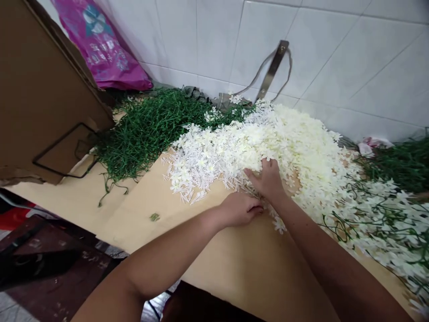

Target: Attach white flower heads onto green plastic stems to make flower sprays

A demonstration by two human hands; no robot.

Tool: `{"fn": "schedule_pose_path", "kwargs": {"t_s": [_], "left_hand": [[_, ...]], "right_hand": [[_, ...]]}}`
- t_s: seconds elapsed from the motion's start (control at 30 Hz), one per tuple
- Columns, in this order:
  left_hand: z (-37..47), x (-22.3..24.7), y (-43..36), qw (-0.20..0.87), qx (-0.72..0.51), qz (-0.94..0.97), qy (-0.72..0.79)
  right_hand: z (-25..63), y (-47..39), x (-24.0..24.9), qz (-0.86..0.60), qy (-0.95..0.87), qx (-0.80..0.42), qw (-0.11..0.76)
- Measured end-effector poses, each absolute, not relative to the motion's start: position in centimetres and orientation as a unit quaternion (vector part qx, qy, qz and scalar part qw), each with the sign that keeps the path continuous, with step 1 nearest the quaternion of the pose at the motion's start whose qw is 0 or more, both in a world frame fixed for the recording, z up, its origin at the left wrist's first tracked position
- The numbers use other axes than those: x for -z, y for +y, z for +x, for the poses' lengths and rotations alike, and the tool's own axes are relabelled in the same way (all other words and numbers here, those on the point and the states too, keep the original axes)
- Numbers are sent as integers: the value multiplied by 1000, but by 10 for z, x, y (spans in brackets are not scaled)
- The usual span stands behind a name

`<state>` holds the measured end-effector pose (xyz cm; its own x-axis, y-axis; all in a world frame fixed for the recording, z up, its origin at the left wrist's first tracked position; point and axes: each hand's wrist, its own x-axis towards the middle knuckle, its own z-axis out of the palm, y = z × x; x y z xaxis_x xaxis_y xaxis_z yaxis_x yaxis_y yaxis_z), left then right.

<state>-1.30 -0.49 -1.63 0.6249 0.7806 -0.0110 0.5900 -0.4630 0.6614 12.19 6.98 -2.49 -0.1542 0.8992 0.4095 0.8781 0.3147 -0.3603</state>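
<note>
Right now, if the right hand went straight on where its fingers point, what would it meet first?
The right hand would likely first meet the heaped cream-white artificial-looking flowers just beyond it, though depth there is unclear.

What looks like a small craft workspace around me, brown-paper-covered work table point(134, 223), heaped white artificial blossoms point(301, 147), piled green plastic stems point(154, 125), large cardboard box point(43, 89), white tiled wall point(201, 40) behind

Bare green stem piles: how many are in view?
2: left pile, between the box and the white flowers; right pile, cut off by the picture's edge. The flowers may hide more.
</note>
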Motion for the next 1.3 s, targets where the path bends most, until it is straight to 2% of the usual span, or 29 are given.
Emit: {"fn": "schedule_pose_path", "kwargs": {"t_s": [0.13, 0.33, 0.4, 0.5, 0.6, 0.67, 0.77, 0.93, 1.1, 1.13, 1.23, 1.3], "left_hand": [[-14, 14, -7, 330, -148, 838, 407], [-15, 12, -7, 320, -141, 850, 394], [-15, 12, -7, 321, -150, 851, 388], [-15, 13, -6, 324, -157, 849, 385], [-15, 16, -6, 329, -162, 845, 388], [-16, 19, -6, 335, -176, 840, 389], [-17, 23, -6, 341, -192, 832, 395], [-20, 24, -6, 358, -193, 820, 402], [-21, 16, -6, 362, -191, 830, 380], [-21, 14, -6, 364, -191, 830, 377], [-20, 13, -5, 370, -198, 823, 382], [-20, 15, -4, 385, -215, 808, 391]], "right_hand": [[121, 59, 17, -589, -774, -27, 231], [143, 59, -47, -554, -832, -22, -24], [138, 67, -78, -539, -841, -10, -44], [100, 82, -111, -522, -853, 13, 19], [37, 101, -111, -452, -883, -9, 128], [-3, 116, -96, -422, -897, 7, 132], [-44, 139, -68, -451, -885, 12, 111], [-55, 155, -54, -479, -866, 0, 141], [-23, 155, -85, -520, -824, -27, 224], [-11, 154, -94, -524, -813, -27, 252], [31, 146, -117, -504, -745, -74, 431], [62, 131, -125, -475, -707, -118, 510]]}}
